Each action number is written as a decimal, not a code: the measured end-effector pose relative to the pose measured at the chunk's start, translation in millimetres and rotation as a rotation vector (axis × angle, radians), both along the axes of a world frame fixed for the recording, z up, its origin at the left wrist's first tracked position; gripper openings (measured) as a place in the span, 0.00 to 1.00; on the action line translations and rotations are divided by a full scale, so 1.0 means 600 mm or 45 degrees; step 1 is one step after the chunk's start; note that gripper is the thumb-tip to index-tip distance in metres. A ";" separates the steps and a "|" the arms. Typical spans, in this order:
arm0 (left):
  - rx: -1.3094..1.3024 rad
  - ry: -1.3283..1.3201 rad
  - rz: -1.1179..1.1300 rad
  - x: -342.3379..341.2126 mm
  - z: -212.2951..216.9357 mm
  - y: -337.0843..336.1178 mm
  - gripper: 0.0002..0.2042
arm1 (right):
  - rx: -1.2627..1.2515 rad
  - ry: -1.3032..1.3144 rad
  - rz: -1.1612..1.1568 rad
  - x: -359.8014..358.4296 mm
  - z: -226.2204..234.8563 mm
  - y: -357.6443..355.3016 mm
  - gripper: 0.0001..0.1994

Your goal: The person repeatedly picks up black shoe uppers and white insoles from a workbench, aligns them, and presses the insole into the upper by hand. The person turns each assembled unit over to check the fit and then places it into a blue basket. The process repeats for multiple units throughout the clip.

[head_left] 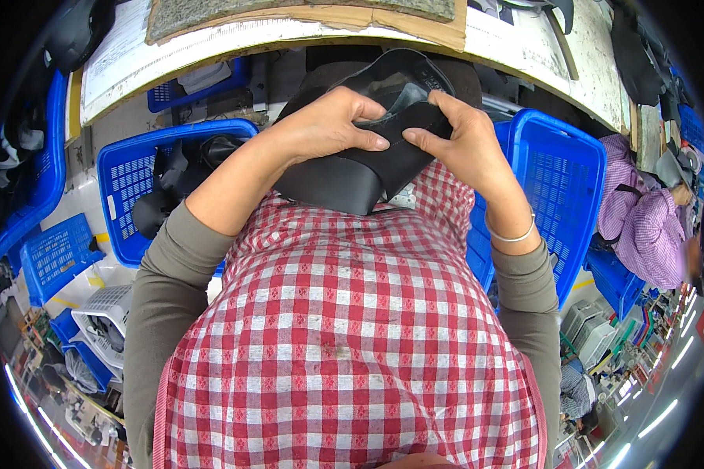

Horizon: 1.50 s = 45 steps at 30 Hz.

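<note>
A black leather shoe upper point(340, 181) rests over my lap, with its opening and grey inner lining facing up. My left hand point(325, 129) grips it from the left; the thumb lies on the black leather and a finger reaches over the lining edge. From the right, my right hand point(469, 141) pinches the same piece, thumb on top and index finger at the rim. The two thumb tips are close together but apart. My remaining fingers are mostly hidden by the hands and the leather.
A worn white workbench point(289, 33) with a grey slab point(305, 17) runs along the far side. Blue plastic baskets stand at left point(125, 187), with black pieces in it, and right point(559, 172). A person in a purple checked sleeve point(653, 227) is at the far right.
</note>
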<state>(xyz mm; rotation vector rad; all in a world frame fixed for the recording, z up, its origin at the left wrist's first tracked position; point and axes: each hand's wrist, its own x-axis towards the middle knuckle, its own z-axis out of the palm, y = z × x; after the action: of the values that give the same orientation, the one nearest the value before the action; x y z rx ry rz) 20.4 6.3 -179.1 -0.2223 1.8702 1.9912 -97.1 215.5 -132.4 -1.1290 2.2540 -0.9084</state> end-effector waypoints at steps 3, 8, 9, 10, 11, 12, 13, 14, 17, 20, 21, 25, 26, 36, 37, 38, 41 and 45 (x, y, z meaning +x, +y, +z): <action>-0.010 -0.037 0.041 0.000 0.006 0.008 0.13 | -0.018 -0.023 0.000 0.001 -0.001 0.000 0.20; -0.003 -0.112 0.262 0.009 0.010 0.028 0.11 | -0.034 0.041 0.023 -0.002 -0.006 -0.002 0.19; -0.009 -0.106 0.288 0.010 0.011 0.032 0.11 | -0.024 0.028 0.021 -0.002 -0.007 -0.002 0.18; -0.016 -0.099 0.315 0.012 0.011 0.037 0.10 | -0.015 0.016 0.017 -0.002 -0.008 -0.002 0.18; -0.034 -0.100 0.352 0.014 0.012 0.040 0.09 | -0.006 0.009 0.012 -0.002 -0.009 -0.002 0.18; -0.088 -0.063 0.357 0.015 0.013 0.044 0.10 | -0.012 0.003 0.011 -0.002 -0.010 -0.002 0.17; -0.154 -0.033 0.369 0.017 0.014 0.047 0.10 | -0.001 0.006 0.004 -0.002 -0.011 -0.001 0.17; -0.228 -0.016 0.376 0.018 0.014 0.048 0.11 | -0.004 0.011 -0.001 -0.001 -0.012 -0.001 0.17; -0.371 0.111 0.338 0.020 0.012 0.050 0.09 | 0.013 0.030 -0.029 0.000 -0.014 0.002 0.17; -0.343 0.143 0.341 0.019 0.004 0.049 0.12 | -0.022 0.062 -0.024 0.002 -0.013 0.004 0.16; -0.259 0.139 0.340 0.019 0.001 0.049 0.14 | -0.074 0.073 -0.015 0.003 -0.012 0.005 0.15; -0.024 0.253 0.377 0.020 -0.013 0.048 0.20 | -0.023 0.076 -0.112 0.006 -0.012 0.011 0.16; 0.005 0.288 0.373 0.020 -0.016 0.048 0.22 | -0.091 -0.010 -0.192 0.004 -0.013 0.014 0.17; 0.102 0.222 0.215 0.011 -0.030 0.034 0.25 | -0.175 -0.277 -0.271 -0.022 -0.031 0.032 0.18; 0.107 0.213 0.205 0.014 -0.029 0.032 0.26 | -0.190 -0.303 -0.266 -0.020 -0.030 0.032 0.19; 0.077 0.152 0.186 0.013 -0.029 0.031 0.26 | -0.203 -0.313 -0.256 -0.021 -0.030 0.032 0.20; 0.169 0.163 0.160 0.016 -0.029 0.026 0.25 | -0.152 -0.317 -0.261 -0.019 -0.026 0.032 0.21; 0.173 0.144 0.111 0.013 -0.035 0.024 0.24 | -0.143 -0.459 -0.241 -0.027 -0.026 0.033 0.21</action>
<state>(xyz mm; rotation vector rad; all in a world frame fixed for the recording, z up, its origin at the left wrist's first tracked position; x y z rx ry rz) 27.9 20.5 -200.1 -0.1577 1.8110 2.2222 -113.5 235.6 -147.9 -0.7313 2.0537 -1.2194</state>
